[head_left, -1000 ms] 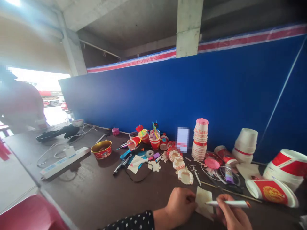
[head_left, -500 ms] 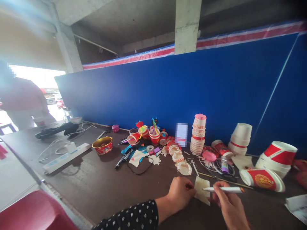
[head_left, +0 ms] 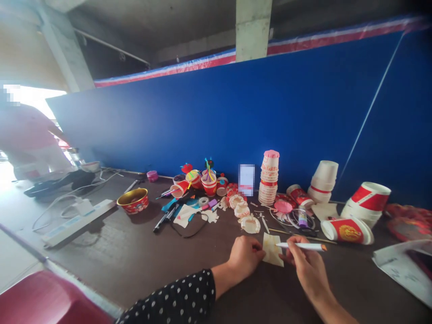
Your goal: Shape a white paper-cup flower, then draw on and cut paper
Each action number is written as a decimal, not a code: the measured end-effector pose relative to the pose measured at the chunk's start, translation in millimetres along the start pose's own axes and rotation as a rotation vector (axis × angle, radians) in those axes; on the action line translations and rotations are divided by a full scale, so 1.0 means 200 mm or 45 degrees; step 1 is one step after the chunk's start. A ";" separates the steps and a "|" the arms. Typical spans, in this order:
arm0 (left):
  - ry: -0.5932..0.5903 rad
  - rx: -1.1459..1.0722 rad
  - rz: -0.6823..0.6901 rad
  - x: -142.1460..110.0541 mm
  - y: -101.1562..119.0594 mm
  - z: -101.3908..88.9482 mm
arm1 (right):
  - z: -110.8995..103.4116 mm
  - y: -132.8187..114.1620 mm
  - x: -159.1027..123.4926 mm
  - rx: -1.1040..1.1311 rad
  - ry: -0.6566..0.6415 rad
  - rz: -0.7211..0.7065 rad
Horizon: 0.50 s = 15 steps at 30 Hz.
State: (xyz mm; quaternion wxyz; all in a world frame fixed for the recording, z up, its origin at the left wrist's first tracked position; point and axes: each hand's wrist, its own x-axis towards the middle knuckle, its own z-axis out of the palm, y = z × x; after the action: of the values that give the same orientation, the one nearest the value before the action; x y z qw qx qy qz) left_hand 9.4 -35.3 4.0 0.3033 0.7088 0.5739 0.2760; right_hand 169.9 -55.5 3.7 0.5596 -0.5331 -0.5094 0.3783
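Observation:
A small cream piece of paper (head_left: 272, 254) lies on the dark table between my hands. At its left edge, my left hand (head_left: 245, 255) is closed, fingers curled and the tips pinching the paper. My right hand (head_left: 305, 261) grips a white marker (head_left: 305, 246) with an orange end. The marker's tip points left and meets or hovers just over the paper; I cannot tell which. Just beyond the paper lie a cut white cup rim (head_left: 250, 224) and a thin stick (head_left: 303, 236).
Stacked paper cups (head_left: 269, 180) stand by the blue partition (head_left: 189, 121). More cups (head_left: 347, 231) lie to the right, near a crumpled sheet (head_left: 401, 265). Decorated cups, pens (head_left: 165, 217) and a red-gold bowl (head_left: 133, 201) sit left, before a power strip (head_left: 79, 222). A person (head_left: 27, 135) stands far left.
The camera view has turned slightly right and down, so everything sits further left and higher. Both hands keep their hold, and the marker stays over the paper.

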 end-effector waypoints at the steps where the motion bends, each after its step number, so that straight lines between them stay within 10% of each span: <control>1: 0.001 -0.002 0.002 0.00 0.01 0.00 | 0.00 0.00 0.00 -0.004 0.005 0.010; 15: -0.010 0.067 0.032 -0.01 0.01 -0.01 | 0.03 -0.03 0.00 -0.131 -0.012 0.012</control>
State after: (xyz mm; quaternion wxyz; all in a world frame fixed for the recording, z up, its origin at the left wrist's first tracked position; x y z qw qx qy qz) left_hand 10.0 -36.7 6.8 0.2832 0.7248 0.5708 0.2620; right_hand 164.0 -55.1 9.9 0.5274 -0.5618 -0.5282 0.3568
